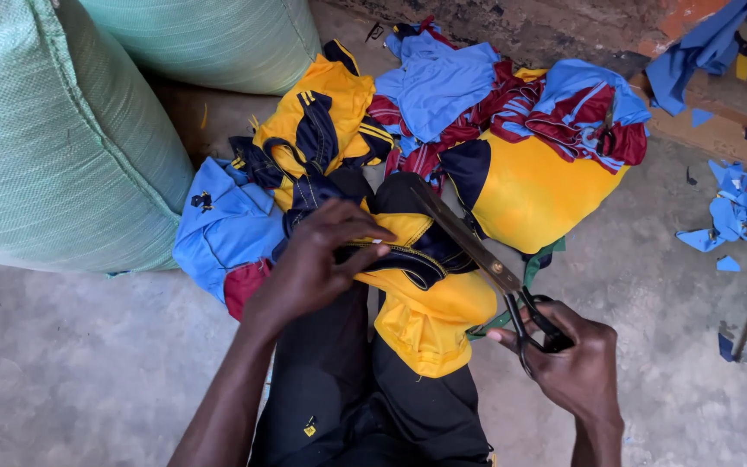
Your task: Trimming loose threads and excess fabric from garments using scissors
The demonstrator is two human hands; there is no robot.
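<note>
Head view: right hand (577, 363) closed through the handles of black scissors (486, 259), blades angled up-left over the yellow garment (425, 316) on the lap. Left hand (317, 259) just left of that garment, fingers pinching its dark zipped collar (408, 259). Beyond garment: pile of yellow, blue, maroon clothes (477, 121). Far left of it, green woven sacks (54, 147); far right, blue fabric scraps (741, 212).

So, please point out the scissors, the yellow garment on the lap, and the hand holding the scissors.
scissors (469, 242), head view, middle of the blades.
yellow garment (430, 316), head view, its lower yellow panel.
right hand (577, 363), head view, back of the hand.
</note>
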